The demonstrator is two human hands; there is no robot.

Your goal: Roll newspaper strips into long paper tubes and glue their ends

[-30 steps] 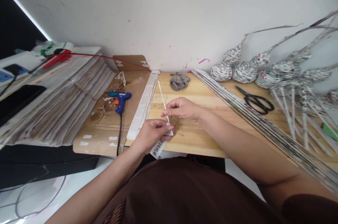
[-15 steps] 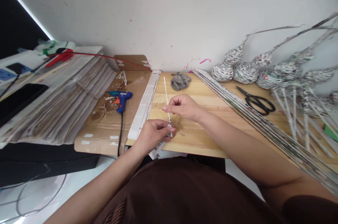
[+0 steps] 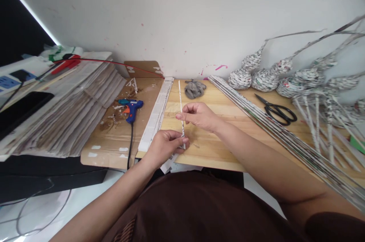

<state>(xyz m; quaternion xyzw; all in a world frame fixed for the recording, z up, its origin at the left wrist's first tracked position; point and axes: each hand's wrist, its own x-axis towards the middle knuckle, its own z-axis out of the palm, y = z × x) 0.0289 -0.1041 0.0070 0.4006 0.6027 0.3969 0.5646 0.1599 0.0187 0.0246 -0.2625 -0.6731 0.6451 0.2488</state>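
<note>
A thin rolled newspaper tube (image 3: 180,95) points away from me over the wooden tabletop. Near its lower end, my left hand (image 3: 169,144) pinches it between thumb and fingers, and a flat printed strip of newspaper (image 3: 168,164) hangs below that hand past the table's front edge. Farther up the tube, my right hand (image 3: 196,116) has thumb and index finger closed on it. Left of my hands lies a stack of flat newspaper strips (image 3: 155,116). A crumpled grey cloth (image 3: 195,89) rests beyond the tube's far end.
A blue glue gun (image 3: 131,109) lies on cardboard (image 3: 114,147), its cable running forward. A thick newspaper stack (image 3: 99,101) and a phone (image 3: 25,111) are at the left. Rightward lie long paper tubes (image 3: 256,120), black scissors (image 3: 278,111) and several woven paper gourds (image 3: 265,78).
The tube's far tip has shifted slightly to the right and the tube stands a little straighter. Both hands keep their hold in nearly the same place.
</note>
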